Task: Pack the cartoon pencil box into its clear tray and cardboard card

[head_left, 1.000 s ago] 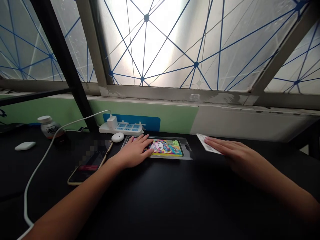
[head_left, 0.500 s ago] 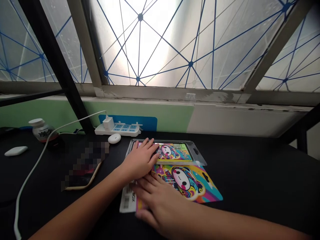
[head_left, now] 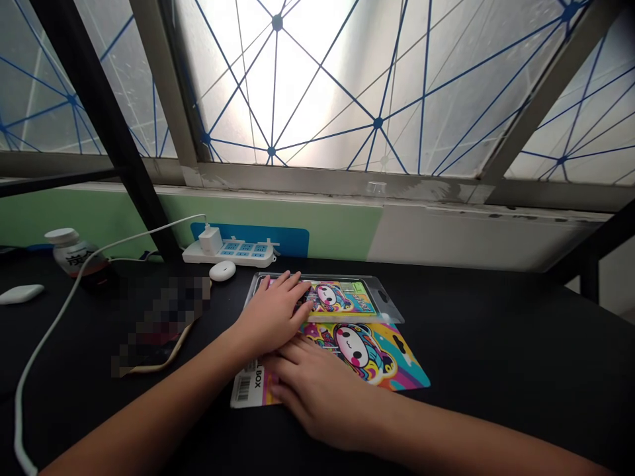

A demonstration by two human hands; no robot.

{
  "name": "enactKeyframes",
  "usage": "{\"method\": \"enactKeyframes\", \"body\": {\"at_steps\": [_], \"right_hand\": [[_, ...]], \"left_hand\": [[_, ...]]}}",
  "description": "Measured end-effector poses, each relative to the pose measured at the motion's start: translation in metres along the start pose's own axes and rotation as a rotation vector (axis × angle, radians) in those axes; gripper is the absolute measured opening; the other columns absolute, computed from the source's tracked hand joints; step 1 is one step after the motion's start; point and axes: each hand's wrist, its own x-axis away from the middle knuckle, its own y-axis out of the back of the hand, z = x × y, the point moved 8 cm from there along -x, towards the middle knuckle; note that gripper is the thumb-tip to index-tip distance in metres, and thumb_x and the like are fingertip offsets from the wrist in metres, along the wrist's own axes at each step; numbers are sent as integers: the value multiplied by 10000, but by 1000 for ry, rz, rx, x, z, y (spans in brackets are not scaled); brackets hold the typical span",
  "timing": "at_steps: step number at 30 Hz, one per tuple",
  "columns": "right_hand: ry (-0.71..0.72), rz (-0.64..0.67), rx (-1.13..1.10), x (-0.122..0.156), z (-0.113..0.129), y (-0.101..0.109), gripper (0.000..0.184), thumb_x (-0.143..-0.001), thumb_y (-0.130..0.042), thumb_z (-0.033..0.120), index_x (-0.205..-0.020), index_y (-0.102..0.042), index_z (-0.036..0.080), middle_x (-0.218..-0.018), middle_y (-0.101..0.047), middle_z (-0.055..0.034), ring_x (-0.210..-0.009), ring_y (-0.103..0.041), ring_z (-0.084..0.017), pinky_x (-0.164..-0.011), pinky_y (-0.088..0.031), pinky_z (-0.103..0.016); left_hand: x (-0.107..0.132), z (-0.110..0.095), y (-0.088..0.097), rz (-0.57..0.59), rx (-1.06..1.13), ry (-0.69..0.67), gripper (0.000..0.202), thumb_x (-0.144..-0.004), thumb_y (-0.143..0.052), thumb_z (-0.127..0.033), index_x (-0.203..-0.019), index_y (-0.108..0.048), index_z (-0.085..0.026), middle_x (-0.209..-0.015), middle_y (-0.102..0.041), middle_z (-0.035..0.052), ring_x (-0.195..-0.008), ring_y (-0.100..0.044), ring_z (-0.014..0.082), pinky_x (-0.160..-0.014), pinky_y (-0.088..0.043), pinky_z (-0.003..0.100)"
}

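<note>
My left hand [head_left: 274, 316] lies flat with fingers spread over the left part of a clear plastic blister shell [head_left: 391, 311]. Inside the shell is a colourful cartoon-printed piece [head_left: 342, 301], partly covered by that hand. Just below, a bright printed backing card [head_left: 360, 347] with a white-faced cartoon character and a barcode lies on the table. Across the card's lower middle rests my right hand [head_left: 322, 390], fingers stretched out and pointing left, their tips close under my left wrist. The shell overlaps the card's upper edge.
On the black table [head_left: 496, 357] a phone [head_left: 163, 337] lies left of my hands. Behind are a round white case [head_left: 222, 271], a power strip [head_left: 233, 253] with a charger, and a white cable [head_left: 54, 324]. A bottle [head_left: 74, 254] stands far left, near a white object [head_left: 22, 294].
The backing card has slid slightly away from me, toward the shell, with my right hand on it. My left hand stays on the shell. The whole view has shifted a little.
</note>
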Motion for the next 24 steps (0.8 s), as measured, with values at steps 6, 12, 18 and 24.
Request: {"method": "enactKeyframes", "body": {"at_steps": [6, 12, 18, 24], "right_hand": [[-86, -264, 255, 6, -49, 65, 319, -1016, -379, 233, -878, -660, 172, -872, -664, -102, -820, -565, -233, -777, -470, -379], [-474, -65, 253, 24, -149, 96, 433, -904, -606, 538, -1158, -696, 199, -1095, -620, -126, -1012, -600, -294, -855, -492, -410], [-504, 42, 189, 23, -167, 94, 581, -817, -654, 654, -1186, -696, 208, -1151, -591, -134, -1062, -593, -309, -899, -496, -412], [-474, -10, 253, 19, -168, 95, 495, -809, -696, 614, -1083, -701, 202, -1109, -599, -127, -1064, -558, -320, -894, -472, -442]], "left_hand": [[1, 3, 9, -67, 93, 20, 413, -1025, -408, -373, -1367, -575, -212, -1490, -534, 92, -1423, -417, 309, -1150, -311, 577], [3, 4, 28, -194, -10, 15, 320, -1000, -477, -373, -1210, -661, -216, -1218, -716, 76, -1213, -594, 304, -1116, -325, 576], [0, 8, 21, -153, -61, -9, 367, -981, -517, -383, -1272, -630, -192, -1278, -654, 92, -1158, -573, 300, -953, -468, 456], [-1, 9, 20, -146, -60, 13, 454, -986, -499, -496, -1309, -600, -193, -1298, -640, 116, -1177, -561, 311, -966, -451, 464]]}}
